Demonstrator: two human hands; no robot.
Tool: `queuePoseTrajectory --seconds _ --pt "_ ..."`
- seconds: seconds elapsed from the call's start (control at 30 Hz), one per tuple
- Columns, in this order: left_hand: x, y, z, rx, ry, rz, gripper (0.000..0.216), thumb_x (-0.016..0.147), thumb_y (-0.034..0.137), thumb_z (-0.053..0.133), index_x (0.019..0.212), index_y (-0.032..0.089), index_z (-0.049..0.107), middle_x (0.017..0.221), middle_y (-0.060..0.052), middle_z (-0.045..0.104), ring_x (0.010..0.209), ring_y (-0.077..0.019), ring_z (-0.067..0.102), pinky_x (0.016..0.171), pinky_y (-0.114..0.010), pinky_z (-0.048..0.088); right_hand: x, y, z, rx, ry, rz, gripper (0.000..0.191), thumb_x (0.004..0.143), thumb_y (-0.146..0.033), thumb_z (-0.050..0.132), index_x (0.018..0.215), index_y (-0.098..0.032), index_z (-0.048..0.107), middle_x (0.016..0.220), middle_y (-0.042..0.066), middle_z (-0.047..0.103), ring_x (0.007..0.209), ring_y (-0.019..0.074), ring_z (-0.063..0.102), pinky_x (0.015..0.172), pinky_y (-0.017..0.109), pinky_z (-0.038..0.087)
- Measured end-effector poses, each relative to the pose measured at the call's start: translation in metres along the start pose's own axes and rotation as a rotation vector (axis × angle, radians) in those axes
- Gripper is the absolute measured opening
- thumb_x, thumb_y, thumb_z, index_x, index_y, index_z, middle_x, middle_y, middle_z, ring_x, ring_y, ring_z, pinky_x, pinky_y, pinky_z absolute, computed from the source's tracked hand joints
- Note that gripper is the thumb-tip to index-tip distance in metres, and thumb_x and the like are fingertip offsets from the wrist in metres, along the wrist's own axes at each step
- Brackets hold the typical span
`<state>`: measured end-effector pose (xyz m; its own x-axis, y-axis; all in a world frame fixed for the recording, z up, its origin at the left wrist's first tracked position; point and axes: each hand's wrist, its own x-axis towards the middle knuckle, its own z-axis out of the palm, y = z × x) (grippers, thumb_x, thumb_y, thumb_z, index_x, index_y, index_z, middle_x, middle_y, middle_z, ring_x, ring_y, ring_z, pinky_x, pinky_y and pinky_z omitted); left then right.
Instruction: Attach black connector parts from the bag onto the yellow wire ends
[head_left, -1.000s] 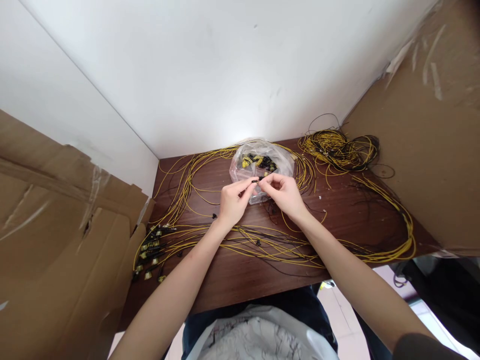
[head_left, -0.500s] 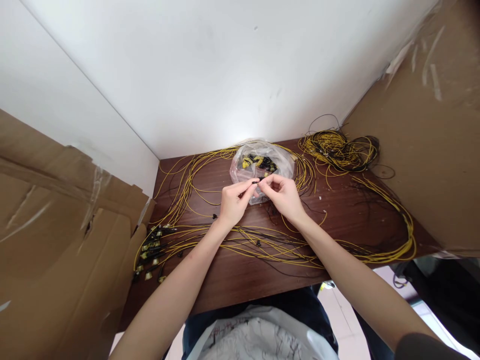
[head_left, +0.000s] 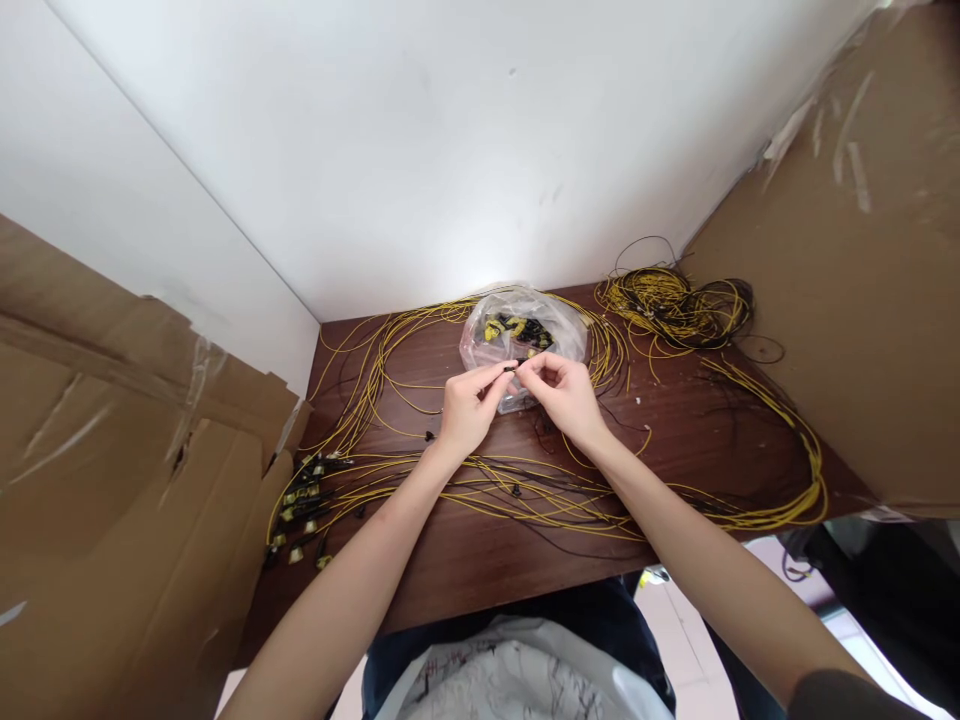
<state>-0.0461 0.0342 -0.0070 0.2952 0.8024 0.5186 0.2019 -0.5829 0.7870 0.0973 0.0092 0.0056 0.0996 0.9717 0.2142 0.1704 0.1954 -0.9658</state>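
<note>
Both my hands meet at the front rim of a clear plastic bag [head_left: 480, 345], which holds small black and yellow parts [head_left: 517, 328]. Between the fingertips of my left hand [head_left: 466, 403] is a small black piece [head_left: 509, 369], too small to name. My right hand [head_left: 566, 395] pinches at the right end of the same piece, thumb and forefinger closed. Whether a wire runs into the piece is hidden by the fingers. Below my wrists, yellow and black wires [head_left: 540, 478] lie across the brown table [head_left: 480, 565].
Black connectors with yellowish ends [head_left: 300, 510] are gathered at the table's left. A tangled coil of yellow and black wire [head_left: 667, 305] lies at the back right. Cardboard sheets [head_left: 142, 500] flank the left side, and another cardboard panel [head_left: 832, 330] the right. A white wall [head_left: 465, 150] stands behind.
The hands stay in almost the same place over the bag's rim, still pinching the small black piece, of which slightly more shows. The camera view has shifted a little.
</note>
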Motion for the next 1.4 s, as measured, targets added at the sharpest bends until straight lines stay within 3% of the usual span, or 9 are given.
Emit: queuePoseTrajectory --seconds 0.23,0.57,0.73,0.87,0.97,1.07,1.27,1.4 --pt "0.001 -0.003 0.000 0.022 -0.006 -0.038 0.024 0.085 0.022 0.056 0.104 0.015 0.068 0.087 -0.007 0.072 0.078 -0.0160 0.065 0.073 -0.026 0.049 0.002 0.003 -0.002 0.013 -0.029 -0.004 0.017 0.079 -0.032 0.059 0.072 -0.016 0.063 0.070 0.004 0.067 0.063 0.0149 0.060 0.064 0.028 0.046" --pt "0.001 -0.004 -0.001 0.067 -0.018 -0.094 0.022 0.084 0.022 0.057 0.100 0.015 0.070 0.098 -0.009 0.071 0.086 -0.0186 0.066 0.079 -0.029 0.049 0.004 0.007 -0.003 -0.080 -0.041 -0.016 0.018 0.078 -0.031 0.058 0.072 -0.016 0.063 0.068 0.002 0.064 0.060 0.0136 0.055 0.060 0.026 0.042" --pt "0.002 -0.004 -0.002 0.092 -0.038 -0.117 0.024 0.082 0.023 0.058 0.102 0.016 0.069 0.096 -0.008 0.071 0.073 -0.0153 0.063 0.070 -0.026 0.048 0.005 0.009 -0.004 -0.116 -0.038 -0.029 0.019 0.078 -0.032 0.058 0.071 -0.016 0.062 0.066 0.001 0.061 0.058 0.0126 0.051 0.058 0.025 0.039" --pt "0.001 -0.006 -0.002 0.094 -0.018 -0.154 0.032 0.080 0.023 0.060 0.111 0.015 0.065 0.083 -0.005 0.070 0.053 -0.0087 0.050 0.060 -0.023 0.045 0.005 0.010 -0.004 -0.116 -0.053 -0.033 0.019 0.079 -0.033 0.058 0.073 -0.015 0.062 0.068 0.002 0.061 0.060 0.0130 0.052 0.058 0.025 0.039" --pt "0.001 -0.006 -0.002 0.062 -0.017 -0.172 0.037 0.078 0.020 0.061 0.115 0.015 0.061 0.078 -0.002 0.066 0.049 -0.0064 0.044 0.055 -0.019 0.041 0.005 0.012 -0.004 -0.125 -0.059 -0.036 0.020 0.079 -0.034 0.057 0.074 -0.015 0.063 0.068 0.002 0.062 0.061 0.0134 0.052 0.058 0.025 0.039" --pt "0.001 -0.004 -0.002 0.035 -0.025 -0.171 0.028 0.079 0.019 0.060 0.107 0.015 0.061 0.081 -0.003 0.065 0.050 -0.0058 0.045 0.053 -0.018 0.039 0.005 0.013 -0.004 -0.136 -0.063 -0.049 0.021 0.079 -0.034 0.057 0.074 -0.015 0.063 0.068 0.002 0.062 0.061 0.0135 0.052 0.058 0.025 0.040" --pt "0.000 -0.002 -0.003 0.063 -0.024 -0.166 0.014 0.079 0.023 0.060 0.090 0.015 0.063 0.055 0.004 0.050 0.046 -0.0067 0.040 0.049 -0.018 0.035 0.003 0.010 -0.005 -0.181 -0.059 -0.086 0.019 0.080 -0.033 0.057 0.074 -0.016 0.064 0.068 0.002 0.063 0.060 0.0135 0.053 0.056 0.025 0.039" --pt "-0.001 -0.005 -0.002 0.012 -0.030 -0.183 0.016 0.079 0.023 0.058 0.091 0.015 0.064 0.062 0.001 0.058 0.052 -0.0089 0.048 0.052 -0.019 0.039 0.003 0.007 -0.005 -0.228 -0.030 -0.109 0.018 0.079 -0.032 0.057 0.074 -0.016 0.064 0.067 0.001 0.063 0.057 0.0128 0.052 0.054 0.024 0.038"
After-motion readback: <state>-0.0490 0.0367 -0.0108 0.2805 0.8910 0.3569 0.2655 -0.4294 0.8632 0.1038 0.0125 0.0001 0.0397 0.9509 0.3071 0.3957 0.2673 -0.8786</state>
